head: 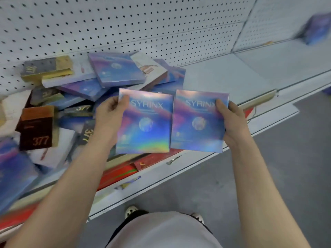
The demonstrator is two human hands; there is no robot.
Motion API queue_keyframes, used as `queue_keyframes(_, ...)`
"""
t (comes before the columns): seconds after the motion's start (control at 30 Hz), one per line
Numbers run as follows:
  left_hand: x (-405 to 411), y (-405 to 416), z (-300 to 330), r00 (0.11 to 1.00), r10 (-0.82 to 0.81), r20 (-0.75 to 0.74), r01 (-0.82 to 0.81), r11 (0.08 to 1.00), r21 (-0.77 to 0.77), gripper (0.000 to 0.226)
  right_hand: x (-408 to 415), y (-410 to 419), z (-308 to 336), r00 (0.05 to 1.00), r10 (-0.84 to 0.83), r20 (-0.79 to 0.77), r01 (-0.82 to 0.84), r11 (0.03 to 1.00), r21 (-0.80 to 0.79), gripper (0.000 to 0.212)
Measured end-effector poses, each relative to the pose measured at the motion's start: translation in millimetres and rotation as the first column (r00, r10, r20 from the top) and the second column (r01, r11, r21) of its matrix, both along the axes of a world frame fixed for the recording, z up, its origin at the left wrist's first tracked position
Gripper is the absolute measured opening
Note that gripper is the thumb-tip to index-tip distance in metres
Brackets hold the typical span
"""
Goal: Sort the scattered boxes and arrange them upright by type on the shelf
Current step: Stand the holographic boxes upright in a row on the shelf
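Hands are each grasping one holographic SYRINX box: left hand (109, 111) the left box (144, 122), right hand (231, 119) the right box (198, 120), side by side above the shelf (232, 76) edge. Squaring both together before standing them upright seems wise. Left of the boxes, a jumbled pile (71, 97) is crowding the shelf; right lies bare space.

Left hand (109, 111) grips left SYRINX box (145, 126) at its left edge; right hand (231, 119) grips right SYRINX box (198, 122) at its right edge. Boxes side by side, inner edges touching, above shelf (223, 76) front. Jumbled pile (71, 97) of boxes at left; dark 377 box (38, 129) near left. Blurred box (317, 29) far right.
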State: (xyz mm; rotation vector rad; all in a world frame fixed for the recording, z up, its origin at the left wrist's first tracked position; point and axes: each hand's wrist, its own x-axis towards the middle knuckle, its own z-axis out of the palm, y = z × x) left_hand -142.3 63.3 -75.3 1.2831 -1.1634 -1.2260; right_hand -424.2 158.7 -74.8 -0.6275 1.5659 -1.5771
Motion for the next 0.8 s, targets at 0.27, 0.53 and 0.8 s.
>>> queue_keyframes(0.27, -157.1, 50.3, -17.4, 0.99, -0.14, -0.001, 0.14, 0.988, 0.065, 0.031, -144.7, 86.1, -8.5, 0.993, -0.099, -0.061, 0.102, 0.994, 0.047, 0.019)
queue_keyframes(0.53, -315.3, 84.4, -26.9, 0.978, -0.209, -0.011, 0.209, 0.975, 0.069, 0.032, -270.8, 150.0, -19.2, 0.955, -0.265, -0.134, 0.274, 0.96, 0.051, 0.023)
queue_keyframes(0.8, -446.6, 75.9, -29.3, 0.942, -0.334, 0.037, 0.332, 0.942, 0.049, 0.025, -374.8, 171.0, -31.8, 0.907, -0.411, -0.094, 0.416, 0.909, 0.042, 0.024)
